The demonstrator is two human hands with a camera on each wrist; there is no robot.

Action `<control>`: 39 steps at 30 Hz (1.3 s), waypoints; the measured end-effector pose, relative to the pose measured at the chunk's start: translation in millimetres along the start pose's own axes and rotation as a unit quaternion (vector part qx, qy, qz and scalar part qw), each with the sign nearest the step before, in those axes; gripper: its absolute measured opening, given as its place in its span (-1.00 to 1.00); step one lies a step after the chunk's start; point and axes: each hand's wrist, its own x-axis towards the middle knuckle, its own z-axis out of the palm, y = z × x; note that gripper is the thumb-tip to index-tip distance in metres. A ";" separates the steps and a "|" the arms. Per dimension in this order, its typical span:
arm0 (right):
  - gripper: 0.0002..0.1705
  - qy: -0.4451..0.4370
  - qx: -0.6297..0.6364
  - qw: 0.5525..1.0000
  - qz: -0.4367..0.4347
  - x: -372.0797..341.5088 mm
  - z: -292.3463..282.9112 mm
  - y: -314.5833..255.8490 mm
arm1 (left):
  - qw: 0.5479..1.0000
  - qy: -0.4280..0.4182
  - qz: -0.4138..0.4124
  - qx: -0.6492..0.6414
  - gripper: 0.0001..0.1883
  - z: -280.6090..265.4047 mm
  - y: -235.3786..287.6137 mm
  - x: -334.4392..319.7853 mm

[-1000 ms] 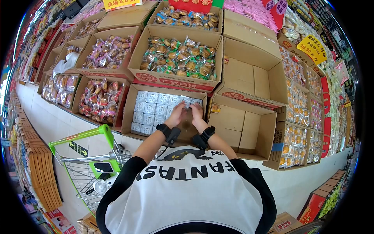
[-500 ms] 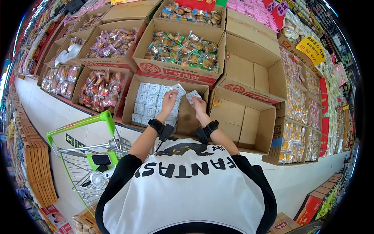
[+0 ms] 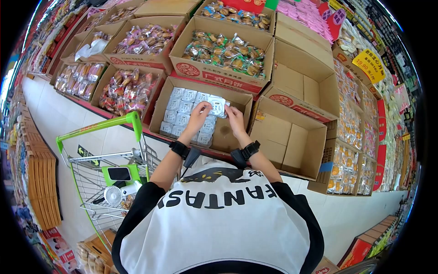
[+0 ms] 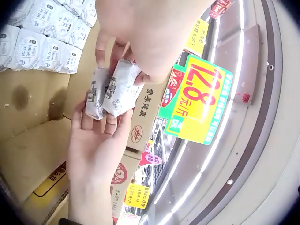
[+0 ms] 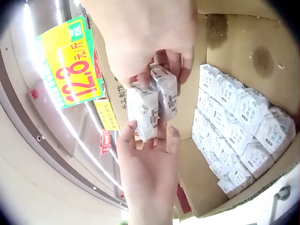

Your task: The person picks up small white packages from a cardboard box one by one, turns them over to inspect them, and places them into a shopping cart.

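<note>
Packets: two small white wrapped packets (image 4: 123, 89) sit side by side between the hands, above the open box and near its back wall.
Left hand: the left hand (image 3: 199, 117) grips them with thumb and fingers, from the left side.
Right hand: the right hand (image 3: 235, 121) grips them from the right side, its fingertips close to those of the left.
Wrists: a black wristband (image 3: 250, 149) circles each one.
Box: the open cardboard box (image 3: 226, 138) has rows of matching white packets (image 3: 182, 109) on its left side; dark stains mark its bare floor.
Neighbours: another cardboard box (image 3: 273, 132) stands just to the right, a box of red-trimmed bags (image 3: 127, 91) to the left, and bagged round cakes (image 3: 223, 55) behind.
Sign: a yellow and green price sign (image 4: 199, 99) reads 12.8.
Cart: a green-handled shopping cart (image 3: 98, 131) stands at the person's left, carrying a white fan (image 3: 113, 195).
Shelves: goods along the curved edges seem to be packaged food, though they are too blurred to be sure.
</note>
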 end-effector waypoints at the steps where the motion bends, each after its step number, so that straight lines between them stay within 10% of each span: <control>1: -0.71 -0.006 0.000 1.000 0.001 -1.5 4.4 -2.0 | 1.000 0.006 0.000 0.001 -0.91 -2.2 2.0 -2.9; 10: -0.65 -0.050 -0.003 0.999 0.012 -16.2 29.2 -14.9 | 0.973 0.057 0.095 0.201 -0.84 -9.4 21.0 -32.7; 39: -0.45 -0.435 0.094 0.894 -0.062 -68.2 110.9 -67.7 | 0.938 0.336 0.085 -0.025 -0.48 -38.0 87.7 -183.9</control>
